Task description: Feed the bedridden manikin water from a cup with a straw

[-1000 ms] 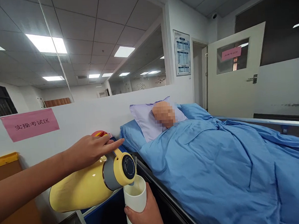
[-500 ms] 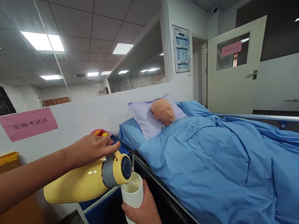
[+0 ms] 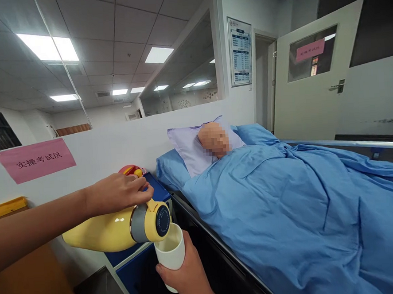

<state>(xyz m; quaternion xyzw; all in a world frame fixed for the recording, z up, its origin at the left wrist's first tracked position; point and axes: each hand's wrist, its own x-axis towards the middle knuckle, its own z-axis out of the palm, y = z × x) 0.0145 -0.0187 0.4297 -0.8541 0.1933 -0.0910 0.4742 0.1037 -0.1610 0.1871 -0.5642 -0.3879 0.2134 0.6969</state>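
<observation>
My left hand is closed around the handle of a yellow vacuum jug with a grey collar and a round dark lid top. The jug lies tipped almost level, its spout at the rim of a white cup. My right hand wraps around the cup from the right and below, holding it slightly tilted. The inside of the cup shows pale, and I cannot tell how much liquid it holds. Part of the jug's handle is hidden under my left fingers.
To the right stands a bed with a blue quilt, a manikin head on a lilac pillow and a black side edge. Behind my left hand is a blue bedside cabinet bearing a red dish of fruit.
The jug, the cup and both hands have shifted slightly left and up in the view. The jug's base has risen a little. Both hands keep their hold.
</observation>
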